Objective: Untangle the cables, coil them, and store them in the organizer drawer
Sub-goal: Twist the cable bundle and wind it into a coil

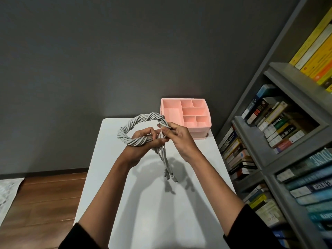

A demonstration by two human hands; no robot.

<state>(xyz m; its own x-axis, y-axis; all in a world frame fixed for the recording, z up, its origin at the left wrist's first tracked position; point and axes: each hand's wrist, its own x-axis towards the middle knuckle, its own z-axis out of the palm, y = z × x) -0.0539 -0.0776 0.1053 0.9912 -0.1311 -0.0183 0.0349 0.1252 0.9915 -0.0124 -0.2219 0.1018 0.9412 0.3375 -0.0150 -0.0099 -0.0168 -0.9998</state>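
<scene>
Between both hands, above the surface (143, 203): a twisted cable coil (142, 128) held up.
Left hand (143, 139) gripped the ring's near side to keep the loops bunched; right hand (177, 134) pinched the strands just beside it, loose plug ends (168, 174) hanging below, probably for tucking. Beyond the right hand waited the pink organizer (186, 115).

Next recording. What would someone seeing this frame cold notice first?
A twisted grey cable coil, gripped by the left hand and pinched by the right hand, is held over the white table, its loose ends dangling. Behind it, at the table's far right corner, stands a pink organizer with empty top compartments.
</scene>
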